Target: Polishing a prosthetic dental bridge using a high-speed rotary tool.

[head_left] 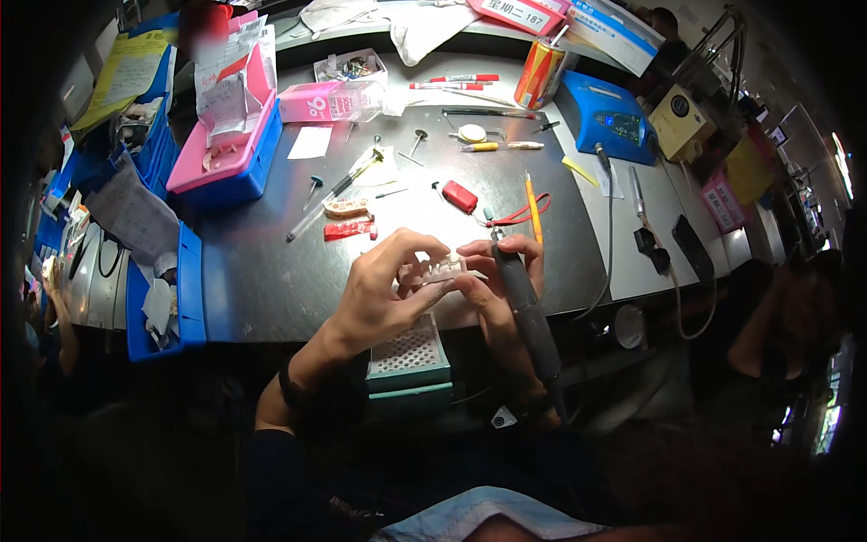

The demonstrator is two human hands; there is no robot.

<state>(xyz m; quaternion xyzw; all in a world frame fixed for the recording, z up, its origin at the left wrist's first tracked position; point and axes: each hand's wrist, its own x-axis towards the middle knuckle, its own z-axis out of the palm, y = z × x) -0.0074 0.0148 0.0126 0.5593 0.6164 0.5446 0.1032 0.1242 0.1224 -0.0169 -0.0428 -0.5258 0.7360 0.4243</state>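
Note:
My left hand [379,285] pinches a small whitish dental model [440,268] between thumb and fingers, over the bench's front edge. Close beside it, my right hand [495,294] has a dark rotary handpiece [528,316] lying across its fingers, the bur end pointing up and away. The right fingertips also meet at the model's right side. Just below the hands is a green box with a perforated top [408,350]. Beyond them lie a gum-coloured denture piece [347,209], a red packet [348,230] and a red case [460,196] with a cord.
Burs, pens and markers [453,87] are scattered over the metal bench [262,262]. Pink and blue boxes [226,163] stand left, with a blue bin [190,289] nearer. A drinks can [539,72] and blue control unit [605,117] stand right. Other people sit at both sides.

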